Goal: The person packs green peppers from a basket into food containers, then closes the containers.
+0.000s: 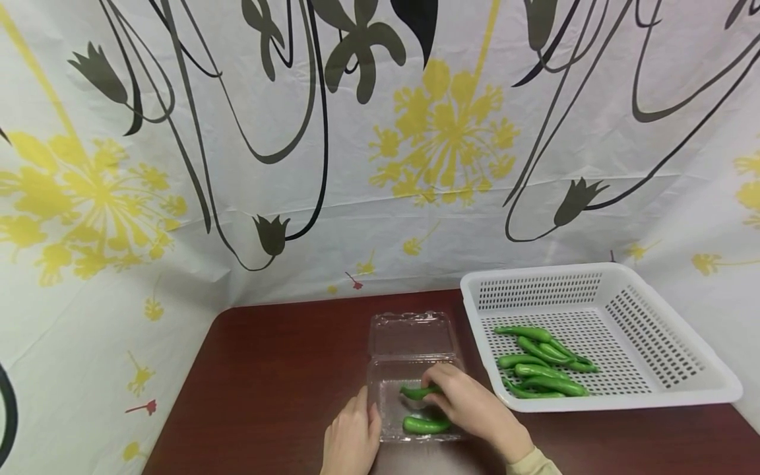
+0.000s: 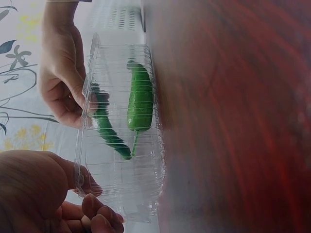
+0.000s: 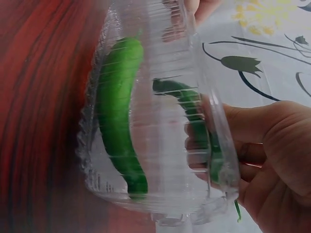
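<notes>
A clear plastic clamshell container lies on the table with its lid folded back. One green chili pepper rests inside along the near side, showing through the wall in both wrist views. My right hand pinches another green chili pepper between thumb and fingers, above the container's base. At the container's left side, my left hand holds the edge. In the left wrist view, the left hand has bent fingers at the rim, one digit showing through the plastic.
On the right stands a white perforated plastic basket with several green chili peppers gathered in its left part. The dark red-brown table meets a patterned cloth at the back and sides.
</notes>
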Tool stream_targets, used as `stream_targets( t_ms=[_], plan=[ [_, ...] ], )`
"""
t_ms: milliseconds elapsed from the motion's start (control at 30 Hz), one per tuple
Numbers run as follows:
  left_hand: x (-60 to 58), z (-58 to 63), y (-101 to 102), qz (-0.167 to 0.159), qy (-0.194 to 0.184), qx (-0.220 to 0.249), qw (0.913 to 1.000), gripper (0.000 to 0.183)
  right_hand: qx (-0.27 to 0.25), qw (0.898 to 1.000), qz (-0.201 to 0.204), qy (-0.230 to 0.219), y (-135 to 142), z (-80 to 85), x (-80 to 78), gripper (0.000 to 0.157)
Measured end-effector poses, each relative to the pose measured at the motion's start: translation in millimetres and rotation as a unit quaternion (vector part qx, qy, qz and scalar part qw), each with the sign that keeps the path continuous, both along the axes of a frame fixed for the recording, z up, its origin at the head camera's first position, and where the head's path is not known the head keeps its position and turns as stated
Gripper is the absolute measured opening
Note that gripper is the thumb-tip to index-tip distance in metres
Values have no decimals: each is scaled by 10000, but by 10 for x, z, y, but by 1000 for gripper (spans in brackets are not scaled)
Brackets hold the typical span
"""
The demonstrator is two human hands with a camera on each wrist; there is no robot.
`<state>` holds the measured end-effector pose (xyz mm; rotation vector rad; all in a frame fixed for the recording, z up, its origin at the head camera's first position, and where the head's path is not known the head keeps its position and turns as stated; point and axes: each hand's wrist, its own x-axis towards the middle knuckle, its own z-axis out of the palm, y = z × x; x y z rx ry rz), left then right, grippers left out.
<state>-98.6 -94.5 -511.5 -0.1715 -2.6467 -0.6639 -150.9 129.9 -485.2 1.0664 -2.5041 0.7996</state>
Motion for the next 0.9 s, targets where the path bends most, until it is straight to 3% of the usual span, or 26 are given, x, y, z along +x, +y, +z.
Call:
stream_targets(
  t_ms=[900],
  plan=[
    [-5, -16, 0, 9, 30, -32, 10000, 31, 341, 9977, -2, -583, -41, -121, -12, 22]
  ],
)
